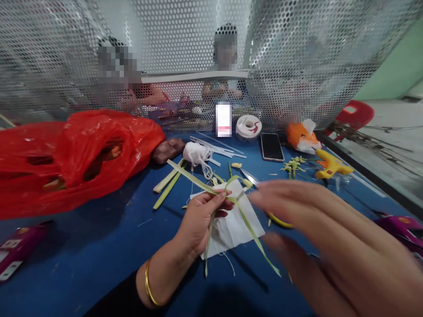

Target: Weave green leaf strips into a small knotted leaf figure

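Pinched between the thumb and fingers of my left hand (201,215) are long pale-green leaf strips (247,226) that cross each other, their loose ends spreading outward. Beneath lies a white paper sheet (254,224) on the blue table. Close to the camera on the right, my right hand (330,237) is raised and blurred, thumb apart from its stretched fingers, with nothing visible between them. It partly covers a pair of scissors (249,177) with yellow handles. Small cream-coloured buds (236,165) and a bundle of white string (196,153) sit just beyond the left hand.
A red plastic bag (132,132) fills the left side. Further back are a ribbon roll (248,126), a dark phone (272,147), an orange tissue pack (302,137) and a yellow glue gun (332,165). A perforated sheet (185,39) stands behind, with two people beyond it.
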{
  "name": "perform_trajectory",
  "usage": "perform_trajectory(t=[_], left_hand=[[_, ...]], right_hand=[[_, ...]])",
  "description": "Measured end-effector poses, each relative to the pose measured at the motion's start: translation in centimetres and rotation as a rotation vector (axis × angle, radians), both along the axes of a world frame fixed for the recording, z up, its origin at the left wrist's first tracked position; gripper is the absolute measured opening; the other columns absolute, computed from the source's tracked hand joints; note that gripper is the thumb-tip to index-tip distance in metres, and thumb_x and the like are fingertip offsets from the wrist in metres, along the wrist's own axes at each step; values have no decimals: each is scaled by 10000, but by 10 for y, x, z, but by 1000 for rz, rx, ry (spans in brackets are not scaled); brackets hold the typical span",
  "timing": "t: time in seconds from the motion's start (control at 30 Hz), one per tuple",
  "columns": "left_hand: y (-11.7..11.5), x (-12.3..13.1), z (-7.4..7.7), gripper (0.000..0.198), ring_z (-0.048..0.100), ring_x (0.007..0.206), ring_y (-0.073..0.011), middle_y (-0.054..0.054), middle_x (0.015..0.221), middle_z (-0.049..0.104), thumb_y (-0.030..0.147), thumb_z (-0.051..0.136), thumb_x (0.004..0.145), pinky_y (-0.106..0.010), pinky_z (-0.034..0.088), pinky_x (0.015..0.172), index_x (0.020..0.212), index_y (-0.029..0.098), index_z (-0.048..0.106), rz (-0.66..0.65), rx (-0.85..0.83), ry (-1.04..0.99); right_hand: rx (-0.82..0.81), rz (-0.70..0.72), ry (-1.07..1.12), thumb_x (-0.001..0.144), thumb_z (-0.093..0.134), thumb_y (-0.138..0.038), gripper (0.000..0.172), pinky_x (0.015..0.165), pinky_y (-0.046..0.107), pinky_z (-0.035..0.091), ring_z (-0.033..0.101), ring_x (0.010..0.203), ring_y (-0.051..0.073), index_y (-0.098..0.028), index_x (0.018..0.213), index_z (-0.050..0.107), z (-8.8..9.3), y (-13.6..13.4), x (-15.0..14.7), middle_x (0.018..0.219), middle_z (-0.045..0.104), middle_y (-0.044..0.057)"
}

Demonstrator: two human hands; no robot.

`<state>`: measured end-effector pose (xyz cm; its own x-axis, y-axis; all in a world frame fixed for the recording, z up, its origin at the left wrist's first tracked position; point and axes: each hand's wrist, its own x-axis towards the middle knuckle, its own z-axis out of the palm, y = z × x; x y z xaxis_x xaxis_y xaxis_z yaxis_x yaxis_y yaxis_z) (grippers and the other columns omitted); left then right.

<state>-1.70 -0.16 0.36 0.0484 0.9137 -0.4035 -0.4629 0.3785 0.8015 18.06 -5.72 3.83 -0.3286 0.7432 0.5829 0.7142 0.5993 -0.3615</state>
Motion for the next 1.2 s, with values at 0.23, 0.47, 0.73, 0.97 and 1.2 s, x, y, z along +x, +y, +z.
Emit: perform_trajectory(t=[0.23,0.47,0.73,0.97,1.2], left_hand=[[3,-3,-1,250,647,643,-123,-57,676,717,335,833,675,-217,450,602,796,124,774,-18,3,-31],[3,-1,-1,204,644,662,-120,-72,808,757,273,838,658,-208,439,544,772,143,729,-4,22,43],[2,1,-4,168,639,625,-119,-94,788,762,272,804,702,-212,414,520,759,134,728,-16,35,99],[4,-5,-1,161,633,654,-102,-80,835,760,266,796,716,-202,416,550,798,133,756,-47,25,41],[4,-4,-5,123,631,621,-102,-78,778,759,227,793,712,-199,399,534,768,130,740,-44,27,55]], right_hand=[[-612,121,168,968,479,-395,299,669,304,530,689,725,194,-201,835,663,-36,58,-23,788,733,43],[-340,171,69,992,436,-259,346,532,249,360,502,534,125,-202,654,485,-42,41,-31,579,542,-13],[-158,241,-112,981,427,-181,290,558,276,357,511,562,152,-205,701,497,-41,38,-32,622,564,9],[-181,168,-174,987,437,-215,301,535,278,354,537,534,155,-206,695,510,-44,42,-29,599,580,10],[-134,227,-174,988,417,-212,312,580,310,405,575,573,178,-191,732,595,-39,43,-32,632,631,34]])
